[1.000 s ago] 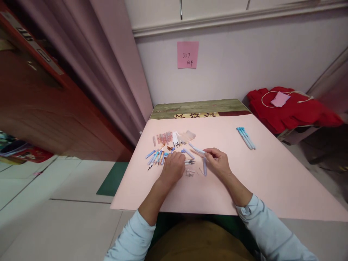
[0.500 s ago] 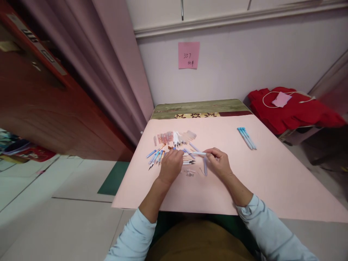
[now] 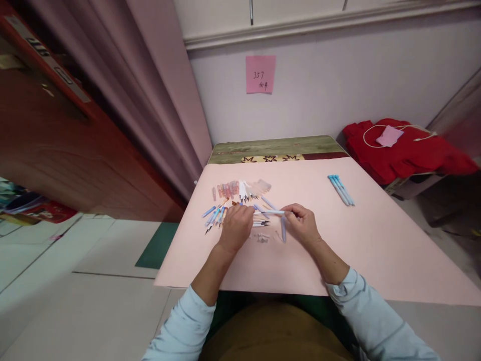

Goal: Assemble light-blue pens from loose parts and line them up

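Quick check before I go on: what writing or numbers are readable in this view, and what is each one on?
"357": handwritten on the pink square sticky note stuck to the pale wall.
A second handwritten line under it on the same note: too blurred to read.
Dark marks on the brown strip at upper left: too blurred to read.
Pens and pen parts on the pink sheet: no legible print.

sleeves: light blue, long, cuffs pushed up | forearms: bare | lap: tan-brown garment
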### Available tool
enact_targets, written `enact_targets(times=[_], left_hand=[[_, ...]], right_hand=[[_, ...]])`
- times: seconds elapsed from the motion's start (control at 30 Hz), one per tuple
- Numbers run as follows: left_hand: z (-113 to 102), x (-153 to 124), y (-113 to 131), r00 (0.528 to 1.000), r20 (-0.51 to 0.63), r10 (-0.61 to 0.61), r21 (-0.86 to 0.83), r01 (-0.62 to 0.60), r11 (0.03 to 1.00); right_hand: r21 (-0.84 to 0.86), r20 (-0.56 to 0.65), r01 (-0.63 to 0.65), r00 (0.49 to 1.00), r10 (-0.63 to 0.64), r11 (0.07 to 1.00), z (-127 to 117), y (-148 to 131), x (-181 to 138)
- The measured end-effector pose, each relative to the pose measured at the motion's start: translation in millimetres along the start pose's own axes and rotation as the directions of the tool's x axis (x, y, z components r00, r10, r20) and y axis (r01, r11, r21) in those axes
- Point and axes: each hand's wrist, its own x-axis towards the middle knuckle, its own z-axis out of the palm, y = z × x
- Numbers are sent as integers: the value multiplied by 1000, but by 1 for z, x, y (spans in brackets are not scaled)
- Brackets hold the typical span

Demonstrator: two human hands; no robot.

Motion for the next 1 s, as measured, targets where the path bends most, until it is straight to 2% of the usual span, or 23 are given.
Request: enact_targets(times=[0.23,0.47,0.6,0.7,0.8,0.87,1.0], left_hand=[[-3,5,-1,994,-26,107,-12,-108,994],[-12,19,1,979,-30,200,-35,-201,979],[-22,31,7,968,-65,241,-116,-247,962],[-24,36,11,967,-229,107,-238,-163,958],[-16,31,9,910,-386,-150,-382,-10,924],[-7,23,4,876,-405,-261,-459,52,887],[9,6,-2,865,-356,-355,-537,121,835]], right_hand=[[-8,87,45,995,-45,999,0,2,-1],[32,239,-3,971,-5,999,6,10,-5],[1,184,45,982,-44,999,7,11,-6],[18,84,91,992,-93,996,5,8,-3],[118,-1,22,1000,-22,993,3,7,2],[235,-15,-82,996,88,968,3,9,5],[487,57,-280,955,289,827,4,11,9]])
